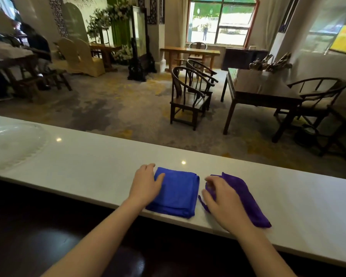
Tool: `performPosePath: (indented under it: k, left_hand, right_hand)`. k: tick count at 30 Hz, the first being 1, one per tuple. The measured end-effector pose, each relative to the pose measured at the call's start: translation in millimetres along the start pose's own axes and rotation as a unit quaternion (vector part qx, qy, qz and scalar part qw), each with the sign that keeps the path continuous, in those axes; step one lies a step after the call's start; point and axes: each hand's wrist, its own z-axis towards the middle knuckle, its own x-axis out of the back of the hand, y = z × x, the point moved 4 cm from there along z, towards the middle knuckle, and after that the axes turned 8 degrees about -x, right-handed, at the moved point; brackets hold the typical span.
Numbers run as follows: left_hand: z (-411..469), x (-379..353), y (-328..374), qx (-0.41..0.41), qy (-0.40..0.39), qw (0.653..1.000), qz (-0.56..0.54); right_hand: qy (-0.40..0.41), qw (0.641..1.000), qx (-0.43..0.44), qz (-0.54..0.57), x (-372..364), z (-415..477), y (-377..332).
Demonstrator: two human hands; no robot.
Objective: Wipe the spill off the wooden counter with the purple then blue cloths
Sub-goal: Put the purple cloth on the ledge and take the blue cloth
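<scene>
The only writing in sight is a row of pale characters high on the back wall (86, 3), too blurred to read; neither cloth shows a label or brand. On the pale, glossy counter ledge (88, 166) two cloths lie side by side, near but not touching. The blue cloth (178, 194) is folded into a neat rectangle, its near edge reaching the ledge's front rim. The left hand (145, 184) rests flat on that cloth's left edge, fingers loosely together and pointing away from the person, the thumb lying across the blue fabric, palm partly on the ledge. The purple cloth (246, 198) sits just to the right, folded more loosely and angled, with a thin strip trailing from its left side. The right hand (224, 198) lies on the purple cloth's left part, fingers curled down and gathering the fabric under the fingertips; whether it is truly pinched I cannot tell. A dark wooden surface (48, 236) runs below the ledge, under both forearms. A clear shallow dish (12, 144) stands at the ledge's far left, well apart from the cloths.
</scene>
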Motion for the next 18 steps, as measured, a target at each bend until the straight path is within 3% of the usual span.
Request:
performPosePath:
  k: [7,13,18]
  left_hand:
    - [23.6,-8.0,-16.3,0.103,-0.085,0.991,0.004]
    - [26.4,-17.9,-20.1,0.142,-0.125,0.980,-0.065]
    - [18.9,-14.0,-17.9,0.147,-0.107,0.968,-0.172]
  right_hand:
    - [-0.096,0.990,-0.063,-0.076,-61.1,52.2,-25.4]
    - [-0.028,0.975,-0.120,-0.183,-61.3,64.6,-16.9]
    - [0.035,0.983,-0.115,-0.139,-49.7,61.6,-22.9]
